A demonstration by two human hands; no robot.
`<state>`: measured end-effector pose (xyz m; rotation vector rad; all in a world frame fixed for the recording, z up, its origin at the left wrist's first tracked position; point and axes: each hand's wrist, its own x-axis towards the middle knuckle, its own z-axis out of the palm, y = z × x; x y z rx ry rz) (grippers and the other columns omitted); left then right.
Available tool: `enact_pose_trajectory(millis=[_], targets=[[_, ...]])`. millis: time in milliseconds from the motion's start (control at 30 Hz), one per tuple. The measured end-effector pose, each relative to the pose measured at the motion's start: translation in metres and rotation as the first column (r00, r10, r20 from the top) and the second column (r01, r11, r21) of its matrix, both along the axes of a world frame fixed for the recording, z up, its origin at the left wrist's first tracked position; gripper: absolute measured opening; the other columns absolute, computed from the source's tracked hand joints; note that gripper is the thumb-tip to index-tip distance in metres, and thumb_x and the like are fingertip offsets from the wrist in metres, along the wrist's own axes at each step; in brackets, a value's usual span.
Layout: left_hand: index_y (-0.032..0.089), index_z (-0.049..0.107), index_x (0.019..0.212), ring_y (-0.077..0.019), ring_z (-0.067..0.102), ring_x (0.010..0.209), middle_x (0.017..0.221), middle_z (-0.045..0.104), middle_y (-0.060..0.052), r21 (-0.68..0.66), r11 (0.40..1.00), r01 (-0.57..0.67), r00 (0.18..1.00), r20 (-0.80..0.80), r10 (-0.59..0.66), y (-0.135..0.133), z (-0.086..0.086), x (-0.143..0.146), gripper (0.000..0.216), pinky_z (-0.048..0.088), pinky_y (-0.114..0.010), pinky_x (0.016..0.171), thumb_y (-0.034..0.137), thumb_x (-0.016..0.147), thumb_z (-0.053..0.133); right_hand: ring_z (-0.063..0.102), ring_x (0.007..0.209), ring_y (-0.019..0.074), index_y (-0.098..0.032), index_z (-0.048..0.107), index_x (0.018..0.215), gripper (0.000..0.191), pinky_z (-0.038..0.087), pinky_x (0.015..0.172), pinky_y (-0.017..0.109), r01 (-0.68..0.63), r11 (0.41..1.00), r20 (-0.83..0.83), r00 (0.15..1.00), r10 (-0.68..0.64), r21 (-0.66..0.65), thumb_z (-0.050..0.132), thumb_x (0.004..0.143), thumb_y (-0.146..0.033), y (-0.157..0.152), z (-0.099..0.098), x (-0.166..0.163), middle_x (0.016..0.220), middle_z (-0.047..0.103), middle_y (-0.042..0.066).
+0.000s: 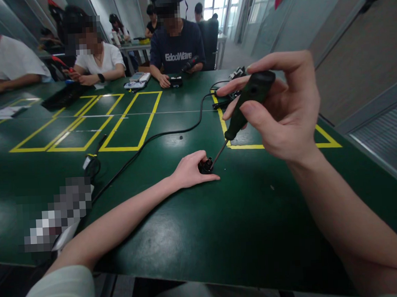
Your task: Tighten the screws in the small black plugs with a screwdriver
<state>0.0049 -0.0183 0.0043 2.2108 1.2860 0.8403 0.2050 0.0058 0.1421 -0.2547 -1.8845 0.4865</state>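
My left hand [190, 170] rests on the green table [196, 237], its fingers curled round a small black part [205, 166] that it pins to the surface. My right hand [283, 113] is raised above it and grips a dark green screwdriver [247, 102] by the handle, thumb and fingers wrapped round it. The screwdriver's thin metal shaft [219, 154] slants down to the left, and its tip sits on the small black part.
A black cable [158, 135] runs across the table to black parts [230, 91] at the far side. Yellow tape rectangles [117, 121] mark the table. Several people sit at the far edge with small devices. A black object [92, 165] lies left.
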Motion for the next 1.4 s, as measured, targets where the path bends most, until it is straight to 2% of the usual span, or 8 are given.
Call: enact_pose_trajectory(millis=[100,267,433,600,867,1100,1233,1400], targets=[[0.021,0.047,0.079,-0.0161,0.053,0.072,0.080,0.058,0.002,-0.002,1.000,0.005,1.000,0.015,-0.005,-0.001,0.001,0.000,0.050,0.038,-0.029,0.066,0.056,0.079,0.082,0.075,0.095,0.0072,-0.031,0.057,0.128,0.037,0.067,0.082,0.023,0.022,1.000,-0.010,1.000,-0.022,0.013,0.072,0.094,-0.037,0.004,0.000,0.004,0.120,0.070,-0.005],[0.020,0.048,0.078,-0.0146,0.050,0.070,0.078,0.057,0.003,-0.038,0.999,-0.006,0.999,0.040,0.008,-0.001,0.002,0.000,0.045,0.037,-0.027,0.066,0.045,0.077,0.086,0.073,0.100,0.0088,-0.031,0.065,0.128,0.034,0.067,0.084,0.023,0.060,0.996,-0.040,0.998,-0.057,0.071,0.070,0.095,-0.038,0.008,0.000,0.008,0.112,0.071,-0.003],[0.020,0.049,0.077,-0.0141,0.049,0.069,0.077,0.056,0.004,-0.059,0.998,-0.014,0.998,0.060,0.018,-0.001,0.002,0.001,0.044,0.035,-0.027,0.065,0.042,0.075,0.088,0.072,0.096,0.0108,-0.036,0.067,0.130,0.035,0.068,0.078,0.026,-0.021,0.994,-0.067,0.997,0.028,0.111,0.068,0.095,-0.033,0.007,0.001,0.008,0.104,0.072,-0.005],[0.020,0.049,0.077,-0.0146,0.051,0.070,0.078,0.058,0.003,-0.069,0.997,-0.019,0.998,0.062,0.024,-0.001,0.003,0.001,0.045,0.036,-0.027,0.065,0.043,0.075,0.088,0.069,0.095,0.0113,-0.043,0.073,0.123,0.040,0.067,0.070,0.023,0.043,0.995,-0.089,0.995,-0.035,0.095,0.079,0.087,-0.027,0.001,0.004,0.009,0.106,0.070,-0.005],[0.020,0.050,0.078,-0.0152,0.053,0.072,0.079,0.059,0.003,-0.074,0.997,-0.021,0.998,0.060,0.026,-0.001,0.001,0.001,0.045,0.038,-0.027,0.066,0.044,0.074,0.088,0.074,0.103,0.0127,-0.037,0.063,0.136,0.038,0.068,0.085,0.032,-0.074,0.994,-0.033,0.996,0.077,0.077,0.060,0.100,-0.026,0.003,0.002,0.008,0.118,0.072,-0.004],[0.021,0.049,0.078,-0.0152,0.052,0.071,0.078,0.059,0.003,-0.060,0.998,-0.020,0.999,0.046,0.023,-0.001,0.002,0.000,0.045,0.038,-0.027,0.066,0.045,0.075,0.087,0.067,0.108,0.0140,-0.043,0.074,0.124,0.039,0.067,0.083,0.027,0.183,0.957,-0.096,0.982,-0.165,0.223,0.078,0.087,-0.030,0.005,0.006,0.011,0.108,0.068,-0.003],[0.021,0.047,0.077,-0.0153,0.052,0.071,0.079,0.059,0.003,-0.066,0.998,-0.021,0.999,0.044,0.024,-0.001,0.002,0.000,0.047,0.038,-0.027,0.065,0.046,0.075,0.087,0.072,0.114,0.0157,-0.045,0.060,0.142,0.055,0.069,0.093,0.033,0.031,0.991,-0.046,0.999,-0.026,0.127,0.071,0.092,-0.026,0.006,0.005,0.007,0.123,0.073,-0.007],[0.021,0.047,0.077,-0.0152,0.052,0.071,0.079,0.058,0.003,-0.072,0.997,-0.014,0.998,0.057,0.018,-0.001,0.003,0.000,0.047,0.037,-0.028,0.066,0.044,0.074,0.088,0.072,0.119,0.0150,-0.036,0.067,0.134,0.040,0.067,0.099,0.034,-0.013,0.995,-0.021,1.000,0.015,0.101,0.067,0.096,-0.026,0.006,0.004,0.008,0.133,0.071,-0.005]])
